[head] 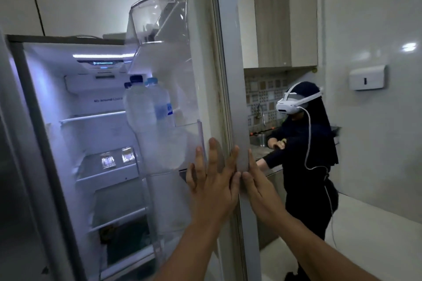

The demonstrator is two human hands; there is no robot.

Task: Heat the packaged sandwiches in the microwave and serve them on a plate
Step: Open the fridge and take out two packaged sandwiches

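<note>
The room sits dim and grey, and the brightest source is the cool bluish-white strip light glowing at the top of the open fridge interior, washing its shelves in a pale violet cast. A small hot glare spot shines on the glossy right-hand wall. The clear door bins catch soft reflections and look milky. Motion blur smears the fridge door edge and the shelves, and fine detail is soft throughout. The wide lens bends straight lines outward near the frame's edges, the left side falling into murky shadow. Both forearms in the foreground read dark and slightly blurred.
</note>
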